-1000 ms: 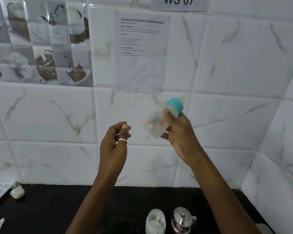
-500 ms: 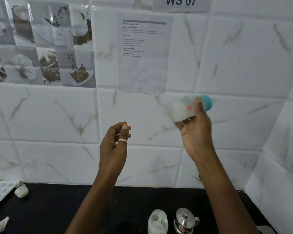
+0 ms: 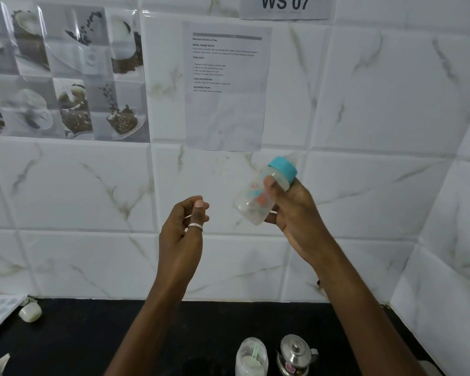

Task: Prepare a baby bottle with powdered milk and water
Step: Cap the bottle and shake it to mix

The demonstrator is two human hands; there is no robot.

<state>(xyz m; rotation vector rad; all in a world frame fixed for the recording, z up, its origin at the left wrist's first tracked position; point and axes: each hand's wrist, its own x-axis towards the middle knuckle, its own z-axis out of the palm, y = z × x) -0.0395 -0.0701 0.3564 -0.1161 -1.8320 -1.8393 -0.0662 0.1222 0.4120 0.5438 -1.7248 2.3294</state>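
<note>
The right hand (image 3: pixel 296 210) grips a small baby bottle (image 3: pixel 251 204) in the air before the wall, well above the counter, with the thumb laid across its side and the fingers wrapped behind it. The bottle is a stubby cylinder of cloudy translucent plastic printed with red and teal motifs. It is tilted, its rounded base pointing down-left and its ridged teal screw collar (image 3: pixel 282 166) up-right. The left hand (image 3: pixel 181 232) hangs raised beside it, apart from the bottle, curled into a loose fist that holds nothing, thumb tip resting on the forefinger; a thin silvery ring (image 3: pixel 195 226) circles the thumb. Below, on the matte black countertop (image 3: pixel 92 335), a clear jar of white milk powder (image 3: pixel 251 356) with a pale green scoop inside stands just beside a shiny domed steel pot (image 3: pixel 295 355) with a knob on its lid. The wall (image 3: pixel 377 90) is glossy white marble-veined tile and bears a printed paper sheet (image 3: pixel 225 85).
</note>
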